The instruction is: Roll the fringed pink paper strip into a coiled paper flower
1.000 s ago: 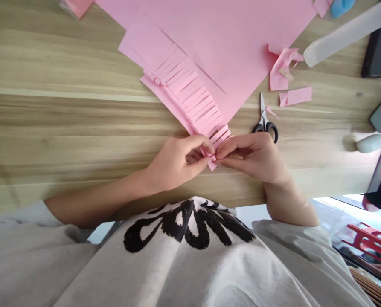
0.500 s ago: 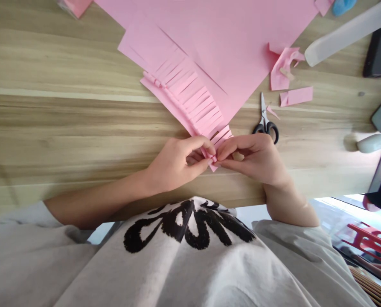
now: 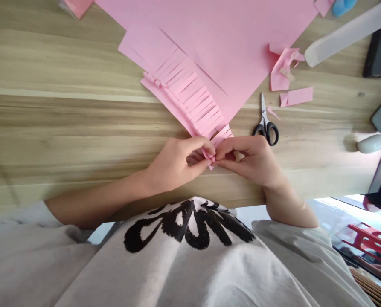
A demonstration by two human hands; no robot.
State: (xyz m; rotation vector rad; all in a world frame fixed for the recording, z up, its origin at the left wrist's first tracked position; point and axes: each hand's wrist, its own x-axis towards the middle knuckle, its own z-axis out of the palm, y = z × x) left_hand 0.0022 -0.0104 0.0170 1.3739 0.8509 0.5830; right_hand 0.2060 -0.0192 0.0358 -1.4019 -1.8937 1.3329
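Mid-frame, left hand (image 3: 171, 166) and right hand (image 3: 257, 164) pinch the fringed pink paper (image 3: 205, 106); looks light, easily torn; best gripped by its rolled edge

Loose, softly creased shirt (image 3: 164, 277), pale grey or possibly off-white in this light. A bold black print (image 3: 184, 213) of rough-edged, petal-like loops spreads below the left grip (image 3: 174, 164) and right grip (image 3: 254, 162). Wide sleeves (image 3: 27, 213).

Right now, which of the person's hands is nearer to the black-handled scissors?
Right. The right hand is just below the scissors in the picture; the left hand is farther away, to their left.
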